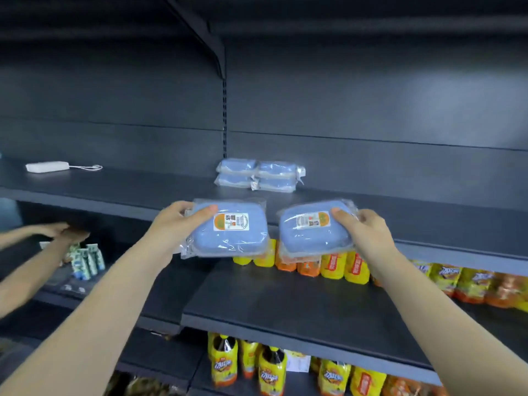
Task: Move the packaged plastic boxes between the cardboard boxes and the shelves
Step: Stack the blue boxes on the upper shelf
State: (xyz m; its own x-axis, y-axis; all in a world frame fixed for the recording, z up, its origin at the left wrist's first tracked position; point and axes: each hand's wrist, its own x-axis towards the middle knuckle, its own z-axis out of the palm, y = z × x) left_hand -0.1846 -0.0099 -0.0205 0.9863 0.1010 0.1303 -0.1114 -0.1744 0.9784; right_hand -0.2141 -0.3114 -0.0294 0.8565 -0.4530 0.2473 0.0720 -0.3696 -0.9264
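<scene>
My left hand [177, 221] grips a blue plastic box in clear wrap [228, 238] by its left end, thumb on top next to its orange-and-white label. My right hand [363, 230] grips a second wrapped blue box [311, 238] by its right end; another pack seems to lie under it. Both boxes hang in front of the edge of the dark upper shelf [128, 192]. Further back on that shelf, several wrapped blue boxes [258, 175] sit stacked two high in two columns. No cardboard box is in view.
A white device with a cord [48, 166] lies at the shelf's left. Another person's hand [61, 231] reaches in at the left over small green-white packs [85, 260]. Yellow and orange snack bags [334, 265] fill the middle shelf; yellow-wrapped bottles [248, 364] stand below.
</scene>
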